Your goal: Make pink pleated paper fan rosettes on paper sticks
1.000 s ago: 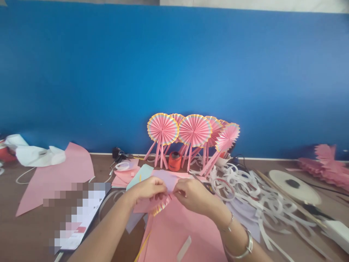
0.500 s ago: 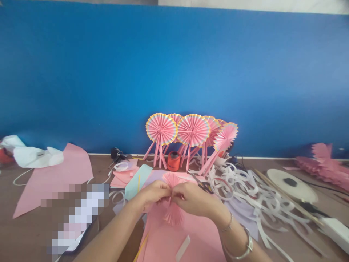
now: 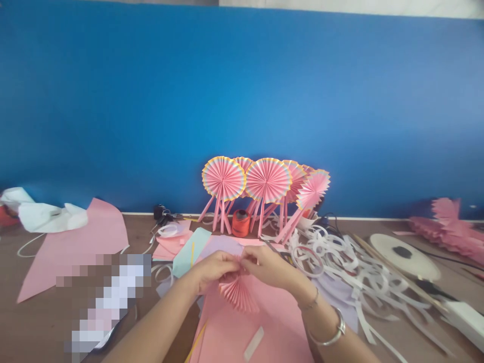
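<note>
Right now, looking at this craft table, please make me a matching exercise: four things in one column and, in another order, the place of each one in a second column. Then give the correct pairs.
Things:
1. pleated pink fan
2. orange spool
3. finished paper fans
4. white paper strips

Places:
A. leaning against the blue wall
B. piled on the table to the right of the hands
C. pinched between left hand and right hand
D. standing on the table below the finished fans

Pairs: 1-C, 2-D, 3-A, 4-B
</note>
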### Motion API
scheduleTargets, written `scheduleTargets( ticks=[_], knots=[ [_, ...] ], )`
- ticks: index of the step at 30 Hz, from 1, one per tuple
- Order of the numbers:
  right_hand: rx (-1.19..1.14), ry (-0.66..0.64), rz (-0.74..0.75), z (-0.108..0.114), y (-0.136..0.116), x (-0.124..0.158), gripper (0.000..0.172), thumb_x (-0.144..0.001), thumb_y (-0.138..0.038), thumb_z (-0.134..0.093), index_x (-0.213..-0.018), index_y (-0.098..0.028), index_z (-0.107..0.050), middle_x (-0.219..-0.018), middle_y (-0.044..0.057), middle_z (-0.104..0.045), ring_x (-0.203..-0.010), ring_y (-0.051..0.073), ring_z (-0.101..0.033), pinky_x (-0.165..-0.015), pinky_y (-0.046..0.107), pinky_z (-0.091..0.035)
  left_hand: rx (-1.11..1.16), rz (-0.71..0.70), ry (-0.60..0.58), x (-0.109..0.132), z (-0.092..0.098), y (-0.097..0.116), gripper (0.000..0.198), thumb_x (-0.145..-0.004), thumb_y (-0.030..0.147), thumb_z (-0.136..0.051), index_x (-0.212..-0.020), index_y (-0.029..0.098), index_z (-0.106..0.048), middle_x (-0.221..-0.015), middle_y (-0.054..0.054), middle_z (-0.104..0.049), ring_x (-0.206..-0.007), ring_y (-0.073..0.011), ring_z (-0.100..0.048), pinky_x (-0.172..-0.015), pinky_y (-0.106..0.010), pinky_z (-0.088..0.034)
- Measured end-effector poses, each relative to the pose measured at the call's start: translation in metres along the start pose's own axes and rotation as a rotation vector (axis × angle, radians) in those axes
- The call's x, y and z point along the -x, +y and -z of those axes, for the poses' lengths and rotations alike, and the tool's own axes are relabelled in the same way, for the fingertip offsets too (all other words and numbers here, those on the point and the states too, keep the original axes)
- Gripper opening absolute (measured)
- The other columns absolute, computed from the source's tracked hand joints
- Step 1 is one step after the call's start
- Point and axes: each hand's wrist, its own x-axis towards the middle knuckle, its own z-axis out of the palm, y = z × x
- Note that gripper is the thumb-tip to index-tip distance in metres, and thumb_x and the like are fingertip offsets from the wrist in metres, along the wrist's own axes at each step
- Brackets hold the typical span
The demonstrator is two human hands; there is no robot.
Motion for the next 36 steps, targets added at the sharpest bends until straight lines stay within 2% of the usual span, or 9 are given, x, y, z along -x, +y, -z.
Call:
scheduleTargets(
  ticks=[11,17,22,26,36],
  knots=[
    [0.019,0.036,-0.034,-0.005,0.007,-0.006,0.014,-0.073,-0.011,-0.049,-0.065,-0.017,-0.058,-0.062,-0.002,-0.059,-0.059,0.01,-0.049,-0.054,0.02,-0.033,-0.049,0.022,-0.039,-0.01,0.007,-0.009,0.023,-0.063,0.034,-0.06,-0.063,0.013,-0.069,-0.054,0.002,-0.053,-0.053,-0.0084,-0.042,-0.054,-0.023,-0.028],
    [0.033,0.024,-0.029,-0.005,0.007,-0.006,0.013,-0.073,-0.012,-0.048,-0.065,-0.017,-0.057,-0.062,-0.003,-0.055,-0.059,0.01,-0.047,-0.055,0.02,-0.033,-0.102,-0.006,-0.051,-0.008,0.009,-0.01,0.02,-0.058,0.031,-0.071,-0.052,0.013,-0.063,-0.046,0.005,-0.048,-0.047,-0.0074,-0.039,-0.051,-0.024,-0.028],
    [0.054,0.018,-0.028,-0.006,0.01,-0.006,0.011,-0.07,-0.009,-0.048,-0.067,-0.017,-0.055,-0.062,-0.004,-0.053,-0.059,0.01,-0.045,-0.053,0.02,-0.03,-0.161,-0.021,0.013,-0.012,0.012,-0.013,0.02,-0.054,0.031,-0.075,-0.058,0.013,-0.066,-0.051,0.002,-0.059,-0.051,-0.0105,-0.05,-0.054,-0.024,-0.037],
    [0.072,-0.006,-0.014,-0.007,0.012,-0.006,0.012,-0.071,-0.01,-0.048,-0.062,-0.017,-0.051,-0.06,-0.005,-0.049,-0.058,0.009,-0.041,-0.053,0.021,-0.028,-0.191,-0.006,0.021,-0.016,0.018,-0.017,0.026,-0.053,0.035,-0.077,-0.062,0.015,-0.064,-0.056,0.0,-0.064,-0.054,-0.0141,-0.058,-0.055,-0.026,-0.043],
    [0.092,-0.115,0.013,-0.004,0.012,-0.004,0.014,-0.067,-0.007,-0.047,-0.059,-0.017,-0.05,-0.057,-0.004,-0.047,-0.057,0.01,-0.042,-0.053,0.021,-0.029,-0.298,-0.002,-0.008,-0.012,0.032,-0.015,0.023,-0.056,0.034,-0.073,-0.063,0.015,-0.062,-0.061,-0.002,-0.066,-0.06,-0.0164,-0.062,-0.059,-0.027,-0.045]
  ],
)
